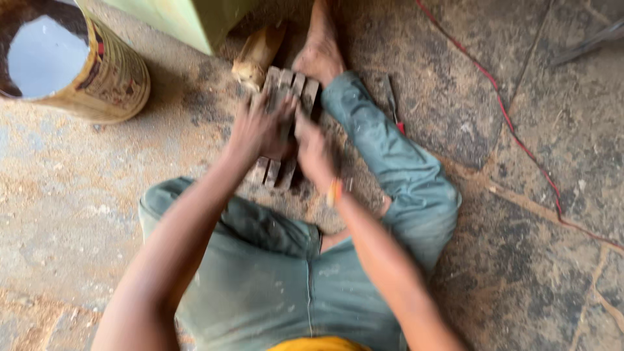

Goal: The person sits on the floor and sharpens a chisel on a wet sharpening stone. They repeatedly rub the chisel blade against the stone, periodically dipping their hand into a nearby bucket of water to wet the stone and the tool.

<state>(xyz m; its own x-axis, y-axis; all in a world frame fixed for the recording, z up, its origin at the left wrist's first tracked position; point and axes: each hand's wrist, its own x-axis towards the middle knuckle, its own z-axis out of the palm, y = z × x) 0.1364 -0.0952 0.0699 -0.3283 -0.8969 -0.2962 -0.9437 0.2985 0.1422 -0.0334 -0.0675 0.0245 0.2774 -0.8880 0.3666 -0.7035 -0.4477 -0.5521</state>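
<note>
Both hands are closed on a bundle of wooden slats (285, 123): the left hand (259, 130) is clamped over its upper left side, and the right hand (313, 151) presses against its right edge — motion blur hides the individual fingers. The slats lie side by side on the floor (520, 260), between the person's bent legs (390, 156), with their far ends just short of a bare foot (320, 55). An orange band (335, 192) sits on the right wrist.

Judged from this posture, the step in hand is squaring or pressing the slats together. Any further handling would call for even pressure from both sides, so the pieces stay aligned and none slips out.

Just beyond the bundle a pale wooden block (257, 55) lies tilted, near the foot. A thin tool with a red tip (394, 107) rests on the floor just right of the leg. Farther off, a round tin (97, 71) stands at the upper left, a green box (188, 19) is at the top edge, and a red wire (520, 140) runs across the stone at right.
</note>
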